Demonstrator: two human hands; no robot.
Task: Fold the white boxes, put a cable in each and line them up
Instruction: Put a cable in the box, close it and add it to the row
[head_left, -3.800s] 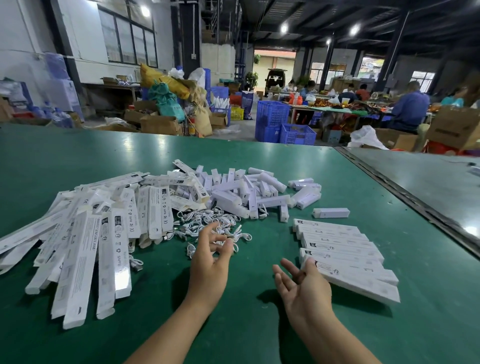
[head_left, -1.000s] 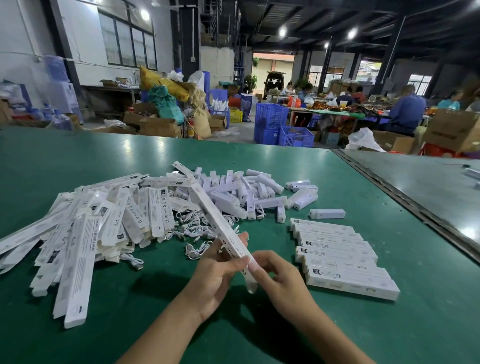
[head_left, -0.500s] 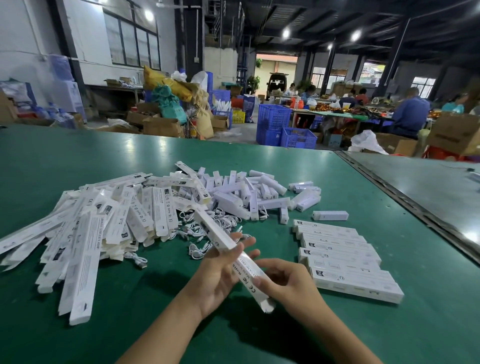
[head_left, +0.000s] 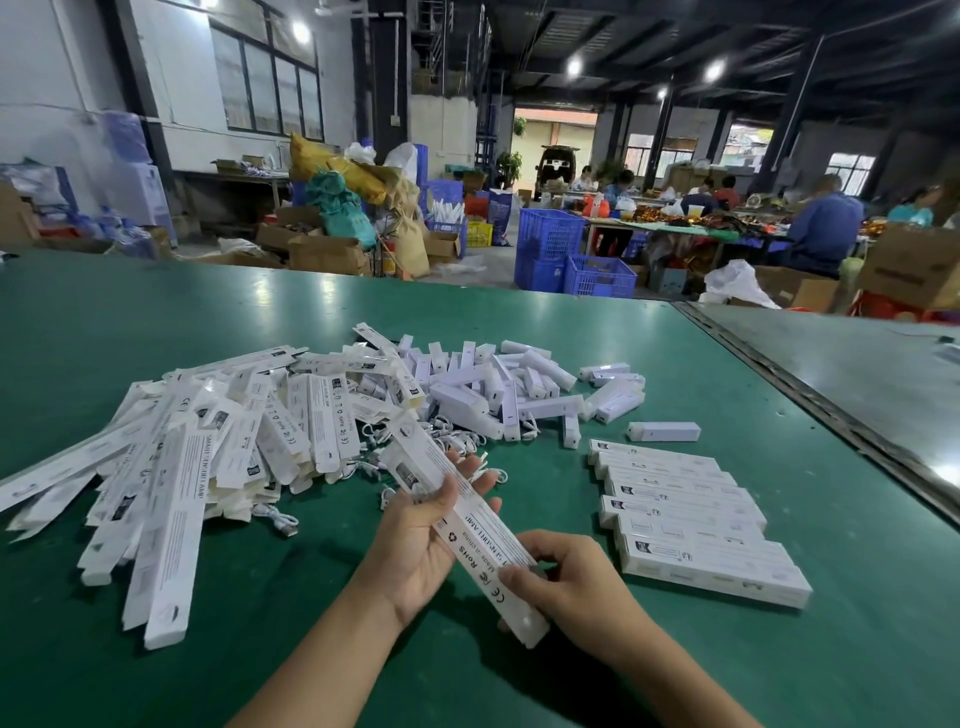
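Pinching the near end of a long white printed cardboard box (head_left: 470, 525) with the right hand (head_left: 571, 582), fingers curled round it; cradling the middle in the left hand (head_left: 415, 540), thumb clamped over the top face. Long axis slanting from near right to far left, far end aimed at loose white coiled cables (head_left: 460, 441) just beyond the left fingertips, so probably the left hand's fetch. Further right, a neat row of finished white boxes (head_left: 685, 514) on the green table (head_left: 675, 675).
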